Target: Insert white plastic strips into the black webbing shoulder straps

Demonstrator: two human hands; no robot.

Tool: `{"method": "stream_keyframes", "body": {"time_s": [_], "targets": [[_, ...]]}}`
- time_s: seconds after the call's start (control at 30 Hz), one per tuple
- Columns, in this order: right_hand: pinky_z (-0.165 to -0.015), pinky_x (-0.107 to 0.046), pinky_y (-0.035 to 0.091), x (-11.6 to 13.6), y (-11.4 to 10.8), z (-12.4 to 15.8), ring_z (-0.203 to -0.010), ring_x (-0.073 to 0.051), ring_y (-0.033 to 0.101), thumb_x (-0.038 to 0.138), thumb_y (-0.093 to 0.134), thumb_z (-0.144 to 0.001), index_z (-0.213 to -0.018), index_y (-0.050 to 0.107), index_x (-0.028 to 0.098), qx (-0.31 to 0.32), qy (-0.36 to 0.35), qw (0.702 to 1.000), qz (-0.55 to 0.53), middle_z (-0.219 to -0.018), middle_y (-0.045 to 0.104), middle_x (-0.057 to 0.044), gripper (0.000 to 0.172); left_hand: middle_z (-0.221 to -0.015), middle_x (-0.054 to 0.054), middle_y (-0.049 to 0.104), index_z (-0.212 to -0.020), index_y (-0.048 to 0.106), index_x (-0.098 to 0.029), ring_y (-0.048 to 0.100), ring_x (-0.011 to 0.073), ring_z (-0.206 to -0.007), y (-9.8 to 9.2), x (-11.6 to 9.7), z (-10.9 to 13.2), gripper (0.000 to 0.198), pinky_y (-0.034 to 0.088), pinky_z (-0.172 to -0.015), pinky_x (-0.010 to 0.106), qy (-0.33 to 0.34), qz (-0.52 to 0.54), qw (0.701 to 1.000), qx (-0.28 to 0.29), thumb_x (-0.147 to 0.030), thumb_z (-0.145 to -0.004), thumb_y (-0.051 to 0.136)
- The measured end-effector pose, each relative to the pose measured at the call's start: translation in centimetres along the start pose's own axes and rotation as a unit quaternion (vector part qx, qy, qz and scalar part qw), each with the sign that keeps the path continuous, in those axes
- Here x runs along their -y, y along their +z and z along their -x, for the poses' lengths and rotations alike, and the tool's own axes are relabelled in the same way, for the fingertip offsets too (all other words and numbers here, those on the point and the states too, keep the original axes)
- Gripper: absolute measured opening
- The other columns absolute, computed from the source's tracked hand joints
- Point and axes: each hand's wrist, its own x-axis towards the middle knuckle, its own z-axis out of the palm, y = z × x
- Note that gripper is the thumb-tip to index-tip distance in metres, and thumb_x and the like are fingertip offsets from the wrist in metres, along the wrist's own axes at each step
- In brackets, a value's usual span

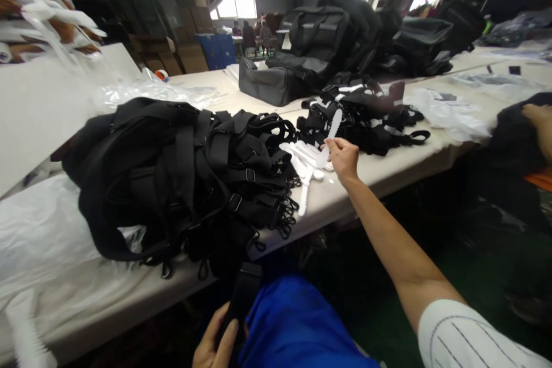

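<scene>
My right hand (pixel 344 156) pinches a white strip with notched edges (pixel 335 125), raised at a slant over the table. Just below it lies a loose pile of similar white strips (pixel 303 174). Down by my lap, my left hand (pixel 218 340) is closed around a flat black piece (pixel 247 284), which looks like a folded strap; its lower end is hidden. Between the hands, a big heap of black webbing straps (pixel 172 167) with buckles and hooks covers the table's near side. A second pile of black straps with white strips (pixel 366 118) lies beyond my right hand.
Black bags (pixel 319 40) stand at the back of the long pale table (pixel 345 201). Clear plastic wrapping (pixel 47 236) lies at left, more plastic bags (pixel 452 115) at right. Another person's arm (pixel 539 123) shows at the right edge. People sit in the far background.
</scene>
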Motion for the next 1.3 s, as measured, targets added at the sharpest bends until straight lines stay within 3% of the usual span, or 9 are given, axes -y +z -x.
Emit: {"method": "stream_keyframes", "body": {"time_s": [0.23,0.4,0.57,0.77,0.9,1.0,1.07,1.2,1.3], "targets": [[-0.045,-0.017,0.038,-0.1,-2.0,7.7,-0.049,-0.009,0.057,0.040,0.064,-0.082,-0.086,0.056,0.018,-0.013,0.066,0.967,-0.247,-0.071,0.066,0.001,0.024,-0.087,0.001,0.071,-0.110,0.065,-0.021,0.064,0.0165,-0.078,-2.2,0.5,1.8,0.037,0.050,-0.078,0.025,0.024,-0.029,0.999,0.039,-0.049,-0.086,0.060],[-0.048,-0.019,0.042,0.3,-3.1,15.5,-0.056,-0.011,0.060,0.044,0.069,-0.078,-0.078,0.053,0.019,-0.017,0.110,0.957,-0.269,-0.069,0.063,0.000,0.030,-0.083,0.002,0.071,-0.110,0.065,-0.018,0.063,0.0163,-0.072,-4.2,-0.1,2.5,0.041,0.051,-0.069,0.024,0.014,0.007,1.000,0.001,-0.048,-0.083,0.065],[-0.047,-0.020,0.039,-0.1,-4.5,19.9,-0.052,-0.010,0.051,0.045,0.073,-0.075,-0.073,0.056,0.018,-0.011,0.151,0.951,-0.271,-0.059,0.056,0.003,0.032,-0.087,0.001,0.073,-0.106,0.065,-0.020,0.066,0.0150,-0.074,-5.8,-1.5,1.9,0.036,0.053,-0.070,0.021,0.022,0.060,0.997,-0.043,-0.045,-0.080,0.070],[-0.046,-0.019,0.036,-1.7,-6.7,22.8,-0.048,-0.007,0.047,0.038,0.076,-0.076,-0.071,0.059,0.016,0.007,0.200,0.933,-0.300,-0.056,0.054,0.005,0.028,-0.089,0.001,0.073,-0.106,0.066,-0.020,0.066,0.0130,-0.070,-4.8,-2.9,1.9,0.035,0.054,-0.064,0.019,0.010,0.124,0.991,-0.039,-0.044,-0.080,0.070],[-0.053,-0.020,0.049,-2.9,-7.1,25.0,-0.055,-0.010,0.060,0.034,0.080,-0.071,-0.079,0.062,0.015,-0.026,0.244,0.913,-0.325,-0.065,0.063,0.002,0.028,-0.087,0.002,0.073,-0.108,0.065,-0.019,0.066,0.0126,-0.069,-3.4,-4.0,2.0,0.035,0.054,-0.066,0.020,0.012,0.139,0.990,-0.009,-0.043,-0.082,0.069],[-0.063,-0.024,0.057,-2.0,-7.0,26.8,-0.065,-0.014,0.068,0.032,0.083,-0.068,-0.082,0.059,0.016,-0.057,0.283,0.883,-0.370,-0.071,0.068,0.000,0.032,-0.088,0.003,0.073,-0.109,0.065,-0.018,0.065,0.0131,-0.070,-1.9,-5.5,2.0,0.035,0.052,-0.063,0.020,0.022,0.144,0.989,0.023,-0.043,-0.084,0.066],[-0.067,-0.025,0.058,-0.4,-6.7,28.0,-0.070,-0.014,0.069,0.031,0.082,-0.070,-0.083,0.059,0.016,-0.010,0.313,0.855,-0.414,-0.074,0.069,-0.001,0.030,-0.083,0.004,0.072,-0.108,0.064,-0.017,0.064,0.0128,-0.068,-0.2,-6.6,2.1,0.035,0.050,-0.060,0.020,0.021,0.150,0.986,0.074,-0.044,-0.086,0.063],[-0.067,-0.021,0.057,3.4,-5.8,29.7,-0.072,-0.012,0.068,0.027,0.081,-0.072,-0.083,0.059,0.018,0.143,0.395,0.733,-0.535,-0.077,0.070,0.000,0.026,-0.085,0.006,0.071,-0.123,0.055,-0.016,0.064,0.0146,-0.064,4.4,-8.0,2.4,0.046,0.049,-0.058,0.024,-0.013,0.167,0.957,0.238,-0.043,-0.087,0.062],[-0.042,-0.020,0.049,4.6,-5.4,30.2,-0.051,-0.012,0.060,0.034,0.077,-0.075,-0.084,0.059,0.020,0.230,0.441,0.653,-0.571,-0.062,0.062,0.004,0.025,-0.080,0.005,0.071,-0.147,0.026,-0.017,0.066,0.0168,-0.059,7.4,-7.6,2.3,0.079,0.049,-0.058,0.027,-0.049,0.195,0.929,0.310,-0.043,-0.085,0.066]]}}
